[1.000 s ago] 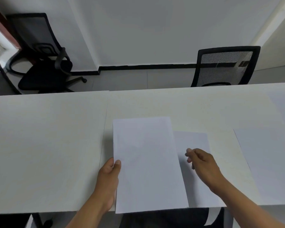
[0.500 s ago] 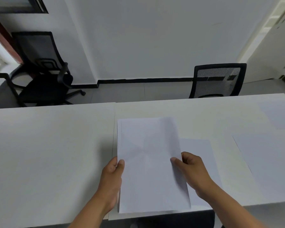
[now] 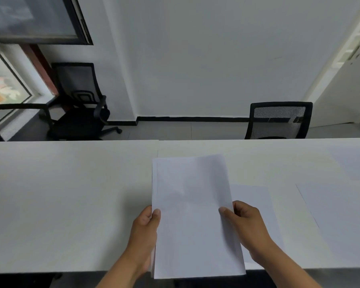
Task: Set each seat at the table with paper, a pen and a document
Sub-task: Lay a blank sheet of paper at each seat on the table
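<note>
paper stack (image 3: 192, 215): thin, light, floppy; held over the desk (image 3: 71, 204) near edge, left hand (image 3: 143, 231) and right hand (image 3: 245, 227) pinching its side edges; best supported both sides.

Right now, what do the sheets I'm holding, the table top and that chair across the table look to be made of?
Sheets: thin white paper, matte, faintly creased.
Table top: probably laminate board; off-white, matte, with a seam between panels.
Chair: see-through black mesh back in a black frame, likely plastic.
</note>
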